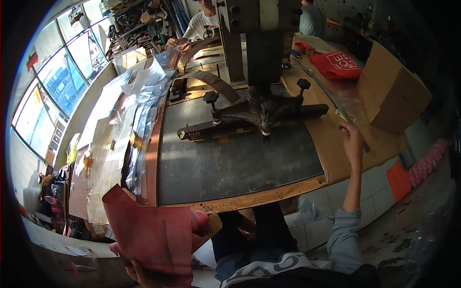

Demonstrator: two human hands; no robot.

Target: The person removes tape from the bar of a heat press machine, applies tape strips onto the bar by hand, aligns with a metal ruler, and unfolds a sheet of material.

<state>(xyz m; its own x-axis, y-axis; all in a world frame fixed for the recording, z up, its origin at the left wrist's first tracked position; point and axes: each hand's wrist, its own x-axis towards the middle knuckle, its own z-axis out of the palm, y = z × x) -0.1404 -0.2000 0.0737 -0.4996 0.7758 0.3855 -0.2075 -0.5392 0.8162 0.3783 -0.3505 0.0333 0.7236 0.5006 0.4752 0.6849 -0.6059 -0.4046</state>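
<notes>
Low at the left, my left hand grips the lower edge of a red sheet, which hangs in front of the table's edge and curls at its upper corner. My right hand is raised over the brown board to the right of the press, its fingers curled; whether anything small is between them cannot be made out. Between the hands lies the dark metal plate of the press. Above it stands the press head with a long dark bar and black knobs.
Plastic sheets and strips cover the left side. On the right are a red bag, a long metal strip and a cardboard box. One person is behind the press; another stands at the back right.
</notes>
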